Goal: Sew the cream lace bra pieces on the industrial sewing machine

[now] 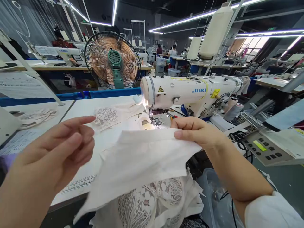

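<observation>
Between thumb and fingers, my right hand point(192, 131) pinches the top edge of a white fabric piece point(142, 158), which hangs down in front of the table edge. My left hand point(68, 148) is raised at the left with the index finger stretched out, apart from the fabric and holding nothing. Below the white piece lie lace bra cups point(140, 205) with pale cloth around them, partly covered. Just beyond my right hand stands a white sewing machine point(182, 91), its needle area lit. Another lace piece point(106, 117) rests on the table left of the needle.
A control panel point(266, 145) juts in at the right, above a clear plastic bin point(213, 196). A large fan point(112, 60) stands behind the white table point(80, 110). Thread cones point(216, 31) rise behind the machine. People point(173, 50) sit far back.
</observation>
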A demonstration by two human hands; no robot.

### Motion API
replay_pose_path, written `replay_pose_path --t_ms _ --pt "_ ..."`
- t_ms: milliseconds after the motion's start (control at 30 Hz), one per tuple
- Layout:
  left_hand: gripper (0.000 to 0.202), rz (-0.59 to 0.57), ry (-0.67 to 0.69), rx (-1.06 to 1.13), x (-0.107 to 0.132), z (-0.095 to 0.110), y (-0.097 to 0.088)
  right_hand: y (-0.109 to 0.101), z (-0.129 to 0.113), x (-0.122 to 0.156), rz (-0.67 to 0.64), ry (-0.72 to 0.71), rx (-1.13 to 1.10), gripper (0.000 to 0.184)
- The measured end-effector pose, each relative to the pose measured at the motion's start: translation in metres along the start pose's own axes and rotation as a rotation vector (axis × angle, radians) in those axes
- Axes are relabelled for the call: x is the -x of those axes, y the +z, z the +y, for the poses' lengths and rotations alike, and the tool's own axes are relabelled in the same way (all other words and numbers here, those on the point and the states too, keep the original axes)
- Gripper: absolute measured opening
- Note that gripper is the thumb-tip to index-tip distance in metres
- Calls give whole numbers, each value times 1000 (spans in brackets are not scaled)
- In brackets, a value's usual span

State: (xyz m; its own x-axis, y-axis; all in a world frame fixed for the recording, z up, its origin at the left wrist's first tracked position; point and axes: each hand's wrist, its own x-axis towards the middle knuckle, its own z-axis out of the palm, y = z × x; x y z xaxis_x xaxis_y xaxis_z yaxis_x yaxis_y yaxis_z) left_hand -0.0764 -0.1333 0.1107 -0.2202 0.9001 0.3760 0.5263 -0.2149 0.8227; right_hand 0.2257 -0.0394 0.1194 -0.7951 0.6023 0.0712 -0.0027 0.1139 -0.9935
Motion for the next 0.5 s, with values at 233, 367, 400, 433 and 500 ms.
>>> replay_pose_path --t_ms 233,367,400,433,500 --pt "51 -864 334 -278 -26 -35 74 -12 -9 13 -113 -68 299 28" --pt "58 -1197 448 -374 -27 -32 114 -10 -32 39 -140 -122 483 22" --pt "54 -1209 465 -393 -27 -30 117 -11 -36 46 -131 -128 525 21" --pt "47 -1184 457 -413 -29 -29 116 -13 -39 54 -114 -127 558 19" --pt "30 -1049 398 -409 -34 -28 104 -18 -38 66 -40 -109 551 21"
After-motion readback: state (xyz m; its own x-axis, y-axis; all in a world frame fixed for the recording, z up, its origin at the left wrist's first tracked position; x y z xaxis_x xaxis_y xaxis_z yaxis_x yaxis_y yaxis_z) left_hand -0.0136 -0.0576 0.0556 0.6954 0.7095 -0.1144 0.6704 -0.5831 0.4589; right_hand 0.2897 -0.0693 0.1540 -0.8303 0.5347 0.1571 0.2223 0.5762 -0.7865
